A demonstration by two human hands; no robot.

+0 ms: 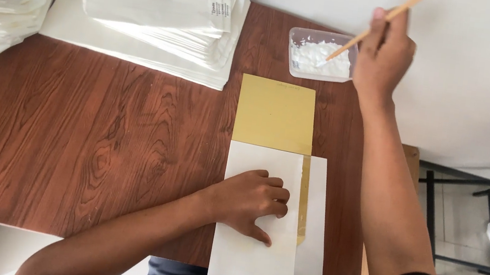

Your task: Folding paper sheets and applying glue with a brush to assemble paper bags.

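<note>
White paste sits in a shallow clear tub (321, 55) at the far edge of the table, and the tip of a thin wooden stick (373, 28) dips into it. The right hand (384, 56) is closed around that stick, pinching it near its upper part, directly above and just right of the tub.

Nearer the body, the left hand (253, 203) lies loosely curled, knuckles up, pressing down on a folded white paper sheet (253, 255) — it grips nothing, only holds the sheet flat. Under the fingertips and to their right, a narrow strip of a gold card (275, 113) shows between the upper sheet and a second white layer (313, 225); the rest of the card stretches away beyond the hand toward the tub.

No paste is visible on the exposed strip or flap, so by the look of it the gluing of this piece is yet to be done — the stick is only being loaded.

Far to the left of the left hand, stacks of white paper bags (161, 11) lie on the wooden table (73, 130), with another pile (1, 11) at the corner.
</note>
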